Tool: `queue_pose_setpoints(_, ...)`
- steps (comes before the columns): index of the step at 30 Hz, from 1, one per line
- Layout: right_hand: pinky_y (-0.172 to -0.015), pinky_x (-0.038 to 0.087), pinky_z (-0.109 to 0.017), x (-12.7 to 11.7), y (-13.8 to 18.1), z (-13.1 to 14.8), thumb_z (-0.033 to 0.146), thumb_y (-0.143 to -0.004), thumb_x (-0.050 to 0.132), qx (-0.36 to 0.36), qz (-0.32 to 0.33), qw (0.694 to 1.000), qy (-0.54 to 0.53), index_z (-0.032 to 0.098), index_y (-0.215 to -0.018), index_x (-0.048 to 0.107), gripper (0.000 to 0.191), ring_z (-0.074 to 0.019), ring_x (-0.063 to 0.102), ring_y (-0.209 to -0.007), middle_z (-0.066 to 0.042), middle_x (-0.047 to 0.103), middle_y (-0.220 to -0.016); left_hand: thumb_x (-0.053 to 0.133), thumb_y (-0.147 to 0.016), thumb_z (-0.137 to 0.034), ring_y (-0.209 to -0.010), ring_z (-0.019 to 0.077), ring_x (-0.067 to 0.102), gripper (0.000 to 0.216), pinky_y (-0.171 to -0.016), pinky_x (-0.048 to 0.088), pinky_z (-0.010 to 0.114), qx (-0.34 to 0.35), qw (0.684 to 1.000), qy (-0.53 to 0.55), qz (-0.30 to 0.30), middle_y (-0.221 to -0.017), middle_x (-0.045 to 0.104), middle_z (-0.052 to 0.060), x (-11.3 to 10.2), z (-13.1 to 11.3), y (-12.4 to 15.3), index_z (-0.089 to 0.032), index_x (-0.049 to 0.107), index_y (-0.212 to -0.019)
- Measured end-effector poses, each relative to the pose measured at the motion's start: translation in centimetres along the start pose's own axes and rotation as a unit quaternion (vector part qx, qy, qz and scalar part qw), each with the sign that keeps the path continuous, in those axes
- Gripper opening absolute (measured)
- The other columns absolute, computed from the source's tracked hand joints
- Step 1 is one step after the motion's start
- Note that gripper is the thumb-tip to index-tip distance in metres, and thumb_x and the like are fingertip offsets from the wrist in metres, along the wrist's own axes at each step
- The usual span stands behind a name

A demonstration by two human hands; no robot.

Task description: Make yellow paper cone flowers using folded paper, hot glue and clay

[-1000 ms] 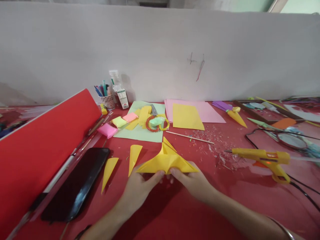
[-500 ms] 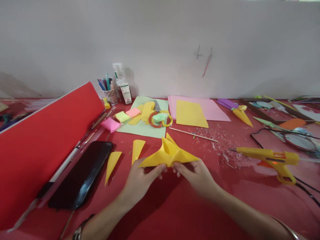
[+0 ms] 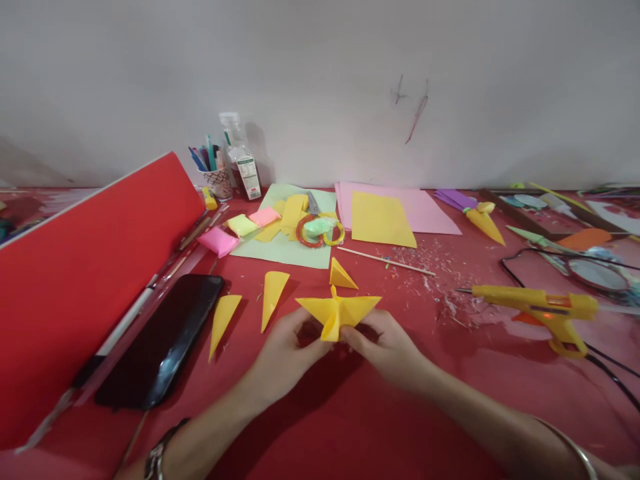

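A folded yellow paper piece (image 3: 340, 311) with two pointed wings is held between both hands, just above the red table. My left hand (image 3: 287, 350) pinches its left part, thumb toward the middle. My right hand (image 3: 387, 343) grips the lower right, thumb pressed by the centre fold; some fingers of both hands are hidden beneath. Beyond it lies a small folded yellow paper triangle (image 3: 342, 274). Left of my left hand rest a yellow paper cone (image 3: 274, 297) and another yellow cone-shaped piece (image 3: 225, 325).
A black phone (image 3: 163, 343) lies at left beside a slanting red board (image 3: 95, 287). On the right is a yellow glue gun (image 3: 545, 310) with a black cord. A thin stick (image 3: 385, 261), paper scraps and yellow sheets (image 3: 383, 220) lie toward the wall.
The held yellow paper has been turned and squeezed narrower, its middle now pinched into a fold. The small triangle behind it is more exposed. The camera view has shifted slightly.
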State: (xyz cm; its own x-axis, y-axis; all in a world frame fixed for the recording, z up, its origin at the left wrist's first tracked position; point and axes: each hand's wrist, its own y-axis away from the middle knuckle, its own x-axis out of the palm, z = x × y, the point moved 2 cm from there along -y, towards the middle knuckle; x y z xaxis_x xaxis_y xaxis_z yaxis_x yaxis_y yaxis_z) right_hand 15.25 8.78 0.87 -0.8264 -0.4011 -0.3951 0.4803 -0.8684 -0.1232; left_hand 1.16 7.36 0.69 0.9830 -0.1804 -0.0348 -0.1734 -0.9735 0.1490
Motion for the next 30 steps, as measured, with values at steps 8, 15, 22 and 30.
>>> queue_pose_setpoints(8, -0.058, 0.043, -0.022, -0.02, 0.09, 0.27, 0.026, -0.079, 0.043, 0.006, -0.019, 1.0, 0.008, 0.015, -0.083, 0.057, 0.017, -0.0124, 0.055, -0.064, -0.003, 0.06, -0.073, 0.056, -0.064, -0.021, -0.072, 0.0164, 0.06, 0.016, -0.065, 0.046, 0.024, -0.005, 1.0, -0.017, -0.009, -0.077, 0.066, 0.003, 0.3, -0.28, 0.1, -0.016, 0.061, -0.078)
queue_pose_setpoints(15, -0.053, 0.042, -0.02, 0.42, 0.16, -0.06, 0.022, -0.078, 0.044, 0.032, -0.005, 0.999, -0.037, 0.015, -0.08, 0.053, 0.011, -0.0091, 0.051, -0.055, -0.001, 0.055, -0.067, 0.052, -0.064, -0.022, -0.07, 0.0149, 0.058, 0.016, -0.063, 0.046, 0.025, 0.013, 0.999, -0.027, -0.02, -0.075, 0.063, 0.002, 0.3, 0.34, -0.04, -0.015, 0.056, -0.078)
queue_pose_setpoints(22, -0.059, 0.043, -0.021, 0.46, 0.01, -0.09, 0.022, -0.08, 0.043, 0.017, -0.009, 0.999, -0.028, 0.016, -0.078, 0.051, 0.01, -0.0111, 0.054, -0.063, -0.002, 0.058, -0.07, 0.05, -0.064, -0.022, -0.07, 0.0156, 0.06, 0.019, -0.064, 0.049, 0.027, 0.046, 0.996, -0.073, -0.008, -0.076, 0.064, 0.002, 0.44, -0.18, 0.16, -0.016, 0.054, -0.081)
queue_pose_setpoints(30, -0.073, 0.046, -0.027, 0.88, 0.1, 0.28, 0.014, -0.075, 0.046, -0.052, -0.021, 0.998, 0.019, 0.018, -0.081, 0.059, 0.015, -0.0161, 0.059, -0.079, -0.003, 0.065, -0.079, 0.052, -0.071, -0.024, -0.076, 0.0153, 0.061, 0.014, -0.069, 0.049, 0.026, 0.112, 0.989, -0.094, -0.008, -0.082, 0.066, 0.001, 0.24, 0.04, 0.26, -0.019, 0.059, -0.082)
